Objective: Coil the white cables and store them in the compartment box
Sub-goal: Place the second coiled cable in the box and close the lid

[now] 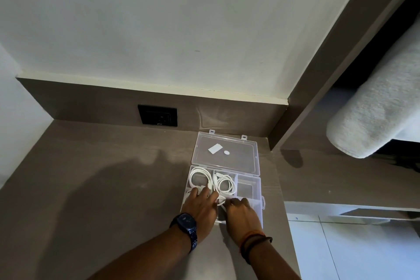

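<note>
We've got both hands down in the near compartments of the compartment box (248, 185) on the worktop (113, 177). Left hand (201, 207) lies flat on one white cable; right hand (242, 212) is curled, can't tell what it pinches. Two coiled cables (223, 183) sit in the far compartments. They're light and springy, so we'd hold the whole loop, not the plugs.

Clear plastic compartment box (248, 185) sits open on the counter, lid (225, 153) folded back flat. One white coiled cable (200, 177) fills the far-left compartment; a second, smaller coil (225, 184) lies in the far-middle one. A third cable (221, 200) shows at the near compartments, mostly hidden.
</note>
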The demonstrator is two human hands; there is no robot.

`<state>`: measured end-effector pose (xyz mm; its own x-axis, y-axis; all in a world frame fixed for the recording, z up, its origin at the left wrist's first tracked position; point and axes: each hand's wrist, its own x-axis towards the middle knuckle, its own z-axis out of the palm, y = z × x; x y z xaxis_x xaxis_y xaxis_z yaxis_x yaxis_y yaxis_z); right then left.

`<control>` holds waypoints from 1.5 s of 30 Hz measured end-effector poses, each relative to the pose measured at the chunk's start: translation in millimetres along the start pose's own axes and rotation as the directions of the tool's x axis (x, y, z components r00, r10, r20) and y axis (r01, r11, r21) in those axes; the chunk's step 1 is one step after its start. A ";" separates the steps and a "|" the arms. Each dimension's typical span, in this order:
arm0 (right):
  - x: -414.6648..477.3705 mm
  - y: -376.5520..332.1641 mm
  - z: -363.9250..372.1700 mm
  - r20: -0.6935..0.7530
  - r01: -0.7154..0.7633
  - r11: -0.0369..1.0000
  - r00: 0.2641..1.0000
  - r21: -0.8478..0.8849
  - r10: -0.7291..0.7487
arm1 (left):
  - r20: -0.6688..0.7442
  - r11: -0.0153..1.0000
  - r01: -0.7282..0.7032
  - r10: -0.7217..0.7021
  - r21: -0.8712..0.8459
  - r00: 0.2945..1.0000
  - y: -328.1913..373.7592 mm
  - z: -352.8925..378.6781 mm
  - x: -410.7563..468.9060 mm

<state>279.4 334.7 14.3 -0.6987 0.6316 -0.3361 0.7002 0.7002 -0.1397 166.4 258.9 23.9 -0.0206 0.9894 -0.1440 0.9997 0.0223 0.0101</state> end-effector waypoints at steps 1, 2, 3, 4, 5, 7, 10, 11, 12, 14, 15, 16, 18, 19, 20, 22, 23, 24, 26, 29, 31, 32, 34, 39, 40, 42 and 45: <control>-1.2 0.8 1.2 -0.013 -0.001 1.000 1.000 -0.025 0.001 | -0.011 1.000 0.005 -0.005 -0.008 1.000 0.6 0.3 0.0; -2.2 1.3 1.4 -0.029 -0.011 0.999 1.000 -0.047 0.009 | -0.019 1.000 0.010 -0.010 -0.013 1.000 0.1 2.2 0.4; -2.5 1.3 1.2 -0.038 -0.022 0.998 0.999 -0.064 0.020 | -0.021 0.999 0.023 -0.024 -0.036 1.000 -0.3 4.5 0.3; -2.6 0.9 1.0 -0.038 -0.030 0.997 0.999 -0.077 0.027 | 0.008 0.996 0.053 -0.053 -0.069 0.999 -0.5 6.1 0.7; -2.1 0.4 1.0 -0.032 -0.034 0.996 0.999 -0.087 0.031 | 0.030 0.995 0.069 -0.067 -0.067 0.997 -0.9 11.0 3.1; -0.7 -0.1 -0.2 -0.017 -0.036 0.994 0.999 -0.103 0.035 | 0.009 0.998 0.046 -0.046 -0.045 0.999 -3.0 16.6 7.4; 2.4 0.9 -2.4 -0.007 -0.055 0.997 0.998 -0.049 0.055 | 0.018 0.999 0.011 -0.010 -0.042 1.000 -7.4 15.2 9.0; 3.3 2.0 -3.8 -0.007 -0.069 0.998 0.998 -0.007 0.069 | 0.018 0.999 -0.003 0.004 -0.042 1.000 -9.6 12.2 8.8; 4.4 3.3 -5.7 -0.011 -0.086 0.995 0.996 0.041 0.087 | 0.019 0.999 -0.014 0.015 -0.036 1.000 -12.3 10.3 8.2; 6.6 7.1 -8.6 -0.024 -0.125 0.982 0.991 0.141 0.130 | 0.020 0.999 -0.023 0.024 -0.042 1.000 -18.1 9.1 8.1; 7.1 9.4 -9.8 -0.031 -0.144 0.972 0.988 0.188 0.152 | 0.014 0.998 -0.020 0.021 -0.060 1.000 -20.8 7.6 8.1; 7.3 11.3 -11.1 -0.032 -0.165 0.959 0.984 0.231 0.177 | -0.002 0.996 -0.024 0.024 -0.082 1.000 -23.2 7.1 8.2; 8.1 15.2 -11.4 -0.025 -0.200 0.931 0.976 0.304 0.218 | -0.075 0.991 -0.044 0.034 -0.124 0.997 -26.6 6.0 8.6; 8.9 17.1 -11.3 -0.021 -0.215 0.919 0.972 0.330 0.235 | -0.133 0.988 -0.052 0.033 -0.143 0.991 -28.2 6.3 9.3; 9.9 18.3 -12.2 -0.017 -0.229 0.907 0.968 0.355 0.251 | -0.184 0.983 -0.055 0.022 -0.174 0.983 -29.8 7.0 10.4; 13.3 21.7 -15.8 0.008 -0.242 0.878 0.965 0.413 0.262 | -0.197 0.954 -0.033 -0.028 -0.297 0.980 -33.7 9.1 13.5; 16.0 23.6 -18.9 0.020 -0.242 0.860 0.965 0.450 0.261 | -0.183 0.931 -0.012 -0.060 -0.366 0.981 -36.3 8.9 15.6; 18.9 25.9 -23.2 0.029 -0.247 0.832 0.963 0.496 0.268 | -0.176 0.904 0.011 -0.095 -0.427 0.980 -39.4 8.5 18.3; 25.4 31.4 -33.0 0.019 -0.247 0.738 0.953 0.628 0.303 | -0.191 0.832 0.070 -0.206 -0.550 0.960 -47.5 4.8 26.5; 43.2 45.0 -43.7 -0.117 -0.222 0.671 0.899 0.707 0.421 | -0.188 0.643 0.199 -0.480 -0.739 0.857 -67.7 -0.1 49.4; 58.7 55.6 -48.1 -0.178 -0.229 0.644 0.846 0.730 0.503 | -0.120 0.555 0.323 -0.617 -0.767 0.778 -84.0 -0.1 69.4; 68.4 60.5 -48.5 -0.172 -0.261 0.630 0.823 0.731 0.541 | -0.053 0.504 0.384 -0.656 -0.773 0.753 -92.3 2.4 80.2; 88.2 71.6 -44.6 -0.096 -0.349 0.580 0.794 0.736 0.600 | 0.150 0.310 0.452 -0.664 -0.836 0.733 -107.7 8.8 99.7; 118.7 85.8 -44.2 0.050 -0.398 0.451 0.792 0.799 0.609 | 0.304 0.097 0.451 -0.611 -0.887 0.731 -126.3 18.9 124.6; 121.8 88.2 -47.2 0.068 -0.399 0.424 0.788 0.813 0.612 | 0.294 0.086 0.438 -0.623 -0.895 0.724 -126.7 18.1 125.9; 122.0 92.3 -56.1 0.053 -0.343 0.379 0.797 0.859 0.601 | 0.266 0.044 0.376 -0.631 -0.926 0.729 -127.0 9.2 125.9; 106.6 100.1 -70.8 -0.098 -0.139 0.408 0.856 0.902 0.508 | 0.133 0.125 0.270 -0.632 -0.955 0.763 -126.5 -15.5 116.4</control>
<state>264.7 495.6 30.4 -0.2566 0.9287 -0.2677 0.5157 -0.1027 -0.8506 37.3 373.5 21.2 -0.6459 0.7221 -0.2479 0.1072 0.4072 0.9070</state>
